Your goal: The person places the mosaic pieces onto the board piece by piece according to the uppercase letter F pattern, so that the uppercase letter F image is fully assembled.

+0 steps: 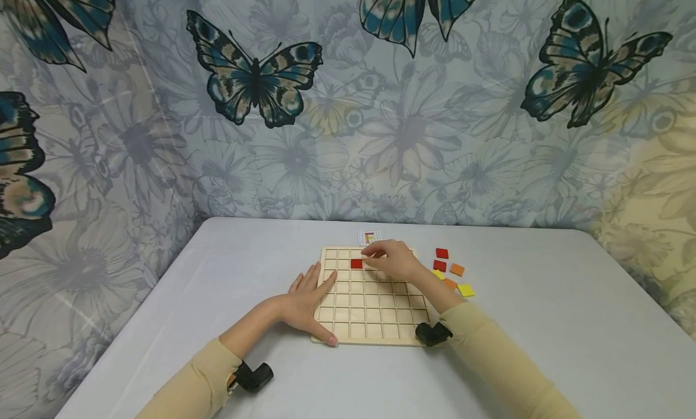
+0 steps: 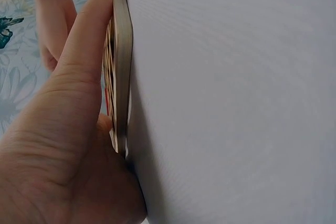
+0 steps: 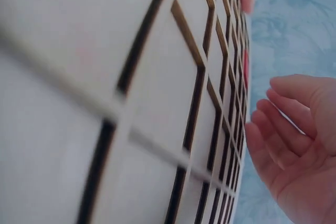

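A pale wooden grid board (image 1: 364,315) lies flat on the table. One red square tile (image 1: 356,264) sits in a cell near its far edge; it appears as a thin red strip in the right wrist view. My left hand (image 1: 301,307) rests along the board's left side, fingers spread, thumb (image 2: 89,27) against the near edge. Over the far part of the board hovers my right hand (image 1: 394,262), just right of the red tile. The right wrist view shows its thumb and loosely bent fingers (image 3: 275,140) apart, with nothing visible between them.
Right of the board lie loose tiles: red (image 1: 442,253), orange (image 1: 457,270) and yellow (image 1: 466,290), some partly behind my right forearm. A small card with a coloured grid pattern (image 1: 370,236) lies beyond the far edge. A butterfly-print backdrop (image 1: 408,135) stands behind the white table (image 1: 261,244).
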`<action>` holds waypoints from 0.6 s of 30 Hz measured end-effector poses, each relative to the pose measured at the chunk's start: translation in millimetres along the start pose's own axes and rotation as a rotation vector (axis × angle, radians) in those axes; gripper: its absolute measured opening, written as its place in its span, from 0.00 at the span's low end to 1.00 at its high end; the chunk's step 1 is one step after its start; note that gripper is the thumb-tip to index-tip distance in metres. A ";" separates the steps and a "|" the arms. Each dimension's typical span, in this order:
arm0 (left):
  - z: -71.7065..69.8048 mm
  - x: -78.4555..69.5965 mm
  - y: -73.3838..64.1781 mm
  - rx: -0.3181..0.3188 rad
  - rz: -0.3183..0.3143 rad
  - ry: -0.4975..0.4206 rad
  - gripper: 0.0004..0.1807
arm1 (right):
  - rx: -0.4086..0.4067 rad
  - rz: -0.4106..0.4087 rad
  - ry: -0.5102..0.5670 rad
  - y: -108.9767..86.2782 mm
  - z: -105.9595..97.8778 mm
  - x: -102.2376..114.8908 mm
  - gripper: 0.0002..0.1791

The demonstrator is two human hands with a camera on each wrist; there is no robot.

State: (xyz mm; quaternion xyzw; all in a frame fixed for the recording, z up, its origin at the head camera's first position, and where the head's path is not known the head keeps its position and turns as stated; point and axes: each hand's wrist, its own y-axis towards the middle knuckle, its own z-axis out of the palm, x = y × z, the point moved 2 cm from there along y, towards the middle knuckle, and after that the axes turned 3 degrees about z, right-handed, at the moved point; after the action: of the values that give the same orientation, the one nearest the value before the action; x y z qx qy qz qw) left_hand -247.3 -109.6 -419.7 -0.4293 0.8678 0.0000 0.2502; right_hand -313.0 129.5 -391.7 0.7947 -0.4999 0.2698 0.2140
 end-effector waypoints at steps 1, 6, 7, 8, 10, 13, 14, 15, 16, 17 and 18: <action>-0.2 0.0 0.0 -0.001 0.000 -0.001 0.73 | -0.006 0.009 0.006 -2.0 -2.9 -2.2 0.14; -0.3 -0.6 0.0 -0.005 0.004 -0.003 0.73 | -0.044 0.065 0.018 -11.2 -15.5 -16.1 0.12; -0.3 -0.7 0.0 -0.004 0.005 -0.003 0.73 | -0.051 0.073 0.015 -13.1 -18.1 -18.9 0.12; -0.2 -1.0 -0.1 -0.004 0.007 -0.003 0.73 | -0.060 0.084 0.011 -14.8 -20.6 -21.8 0.12; 0.0 -1.1 0.0 -0.003 0.009 -0.007 0.73 | -0.075 0.102 0.004 -18.5 -25.4 -27.6 0.11; 0.5 -0.5 0.3 -0.001 0.009 -0.003 0.73 | -0.084 0.114 -0.012 -24.6 -33.6 -35.9 0.11; 0.7 -0.2 0.4 -0.001 0.008 -0.001 0.73 | -0.086 0.121 -0.016 -26.9 -36.4 -38.5 0.11; 0.7 0.0 0.5 -0.001 0.009 0.000 0.73 | -0.084 0.123 -0.021 -29.3 -39.7 -41.3 0.11; 0.9 0.4 0.6 -0.001 0.010 0.002 0.73 | -0.082 0.125 -0.030 -31.8 -43.0 -43.8 0.12; 0.7 0.4 0.7 -0.001 0.011 0.004 0.73 | -0.082 0.130 -0.037 -34.3 -46.4 -46.4 0.12; 0.5 0.3 0.6 -0.001 0.011 0.004 0.73 | -0.083 0.138 -0.040 -36.8 -49.8 -49.1 0.12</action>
State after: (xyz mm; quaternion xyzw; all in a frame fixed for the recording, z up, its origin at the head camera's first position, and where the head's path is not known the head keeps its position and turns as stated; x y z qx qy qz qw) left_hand -247.7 -109.4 -420.3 -0.4246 0.8707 0.0012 0.2481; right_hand -307.6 208.2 -387.9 0.7538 -0.5685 0.2471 0.2178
